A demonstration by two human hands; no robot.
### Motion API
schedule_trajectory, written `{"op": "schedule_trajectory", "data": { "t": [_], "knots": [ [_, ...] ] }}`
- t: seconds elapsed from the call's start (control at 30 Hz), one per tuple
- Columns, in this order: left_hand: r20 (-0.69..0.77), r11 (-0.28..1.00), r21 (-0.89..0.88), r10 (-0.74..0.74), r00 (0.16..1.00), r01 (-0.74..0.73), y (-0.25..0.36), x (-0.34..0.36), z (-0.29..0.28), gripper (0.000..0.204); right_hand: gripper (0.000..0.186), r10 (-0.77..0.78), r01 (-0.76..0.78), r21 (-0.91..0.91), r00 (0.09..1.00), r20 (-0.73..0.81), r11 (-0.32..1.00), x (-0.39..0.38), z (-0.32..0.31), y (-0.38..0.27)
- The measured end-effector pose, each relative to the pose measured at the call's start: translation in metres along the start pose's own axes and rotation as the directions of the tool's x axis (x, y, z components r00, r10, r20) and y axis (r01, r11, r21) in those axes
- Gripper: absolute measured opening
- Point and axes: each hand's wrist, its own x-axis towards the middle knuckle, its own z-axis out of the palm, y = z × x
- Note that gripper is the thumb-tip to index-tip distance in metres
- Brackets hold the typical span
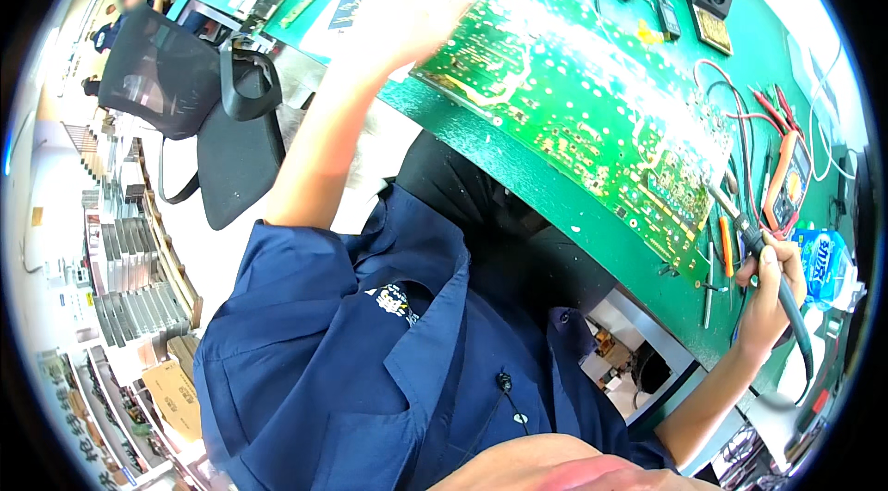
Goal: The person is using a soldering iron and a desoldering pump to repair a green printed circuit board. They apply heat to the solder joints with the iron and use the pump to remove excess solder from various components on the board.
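The big green board (564, 126) lies on the green table (583, 223). The right hand (775, 286) holds a soldering iron (757, 239) by its grip, with the tip by the board's right end; I can't tell if they touch. The left hand (421, 10) is at the board's far left corner, too bright to tell its grip. The board has lots of parts on it, but which spots are done or left doesn't show. A bare strip runs along the board's near edge; right of the board, a meter (786, 181) and wires crowd in.
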Motion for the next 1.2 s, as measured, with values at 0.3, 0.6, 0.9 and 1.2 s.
{"op": "schedule_trajectory", "data": {
  "t": [0.3,0.6,0.9,1.2],
  "knots": [
    [0.262,0.783,0.41,-0.592,0.762,0.468,-0.131,0.068,0.039,0.071,0.014,0.003,-0.003,0.033,1.0,0.013,0.999,-0.002,0.003,-0.01],
    [0.458,0.396,-0.604,-0.538,0.708,0.692,-0.144,0.056,0.003,0.046,0.014,-0.043,0.042,0.015,0.998,0.046,0.999,0.003,-0.005,-0.007],
    [0.144,-0.364,-0.923,-0.035,0.989,0.122,0.025,0.028,-0.066,0.055,0.015,-0.014,0.007,0.098,0.998,0.067,0.995,0.003,-0.008,0.003],
    [-0.018,-0.511,-0.841,-0.3,0.954,-0.177,0.174,0.04,-0.018,0.03,0.016,-0.03,0.025,0.075,0.997,0.073,0.997,0.003,-0.01,0.007]
  ]
}}
